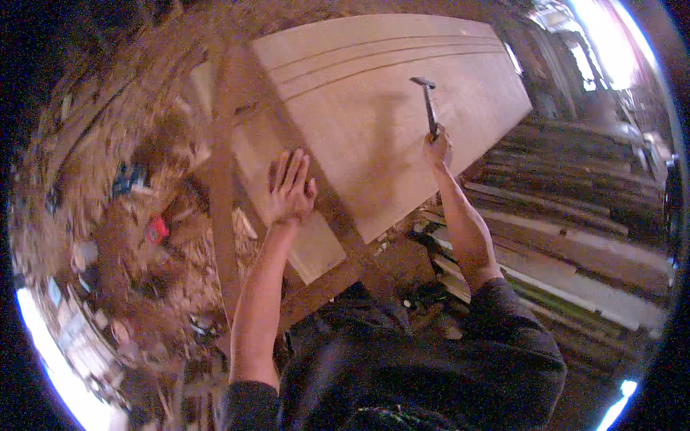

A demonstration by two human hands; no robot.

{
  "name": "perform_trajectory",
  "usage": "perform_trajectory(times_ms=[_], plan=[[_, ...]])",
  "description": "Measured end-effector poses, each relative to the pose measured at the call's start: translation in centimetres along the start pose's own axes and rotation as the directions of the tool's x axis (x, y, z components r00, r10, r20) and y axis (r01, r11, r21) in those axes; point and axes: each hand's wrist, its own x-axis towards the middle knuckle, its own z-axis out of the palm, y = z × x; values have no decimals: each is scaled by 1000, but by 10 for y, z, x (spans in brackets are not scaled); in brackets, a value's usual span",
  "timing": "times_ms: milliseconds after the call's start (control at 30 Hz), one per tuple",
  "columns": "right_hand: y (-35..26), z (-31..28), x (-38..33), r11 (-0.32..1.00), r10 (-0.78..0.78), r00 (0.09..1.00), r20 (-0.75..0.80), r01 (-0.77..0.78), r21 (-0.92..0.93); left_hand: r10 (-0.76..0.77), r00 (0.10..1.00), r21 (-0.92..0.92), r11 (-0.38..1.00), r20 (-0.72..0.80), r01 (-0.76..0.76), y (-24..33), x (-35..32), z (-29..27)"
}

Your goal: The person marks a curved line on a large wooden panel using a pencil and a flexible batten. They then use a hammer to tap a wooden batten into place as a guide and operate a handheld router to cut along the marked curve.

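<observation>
A large pale wooden panel (388, 100) with long grooves near its far side lies across a workbench. My right hand (437, 146) grips the handle of a hammer (428, 103), whose head is raised over the panel. My left hand (290, 188) rests flat, fingers together, at the panel's near left edge, where it meets a lower board (302, 244). Whether something small sits under its fingers is hidden.
Wood shavings and scraps cover the floor on the left (144, 215), with a small red object (155, 230) among them. Long planks and boards (575, 237) are stacked on the right. A brown bench beam (223, 208) runs beside the panel.
</observation>
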Motion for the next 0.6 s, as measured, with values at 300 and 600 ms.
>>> perform_trajectory(times_ms=[300,600], plan=[[79,-22,81,941,50,952,-303,-147,-306,106,986,156,980,127,-126,0,1,4],[321,-32,-238,560,750,661,-37,-604,568,184,965,122,970,185,-208,9,10,27]])
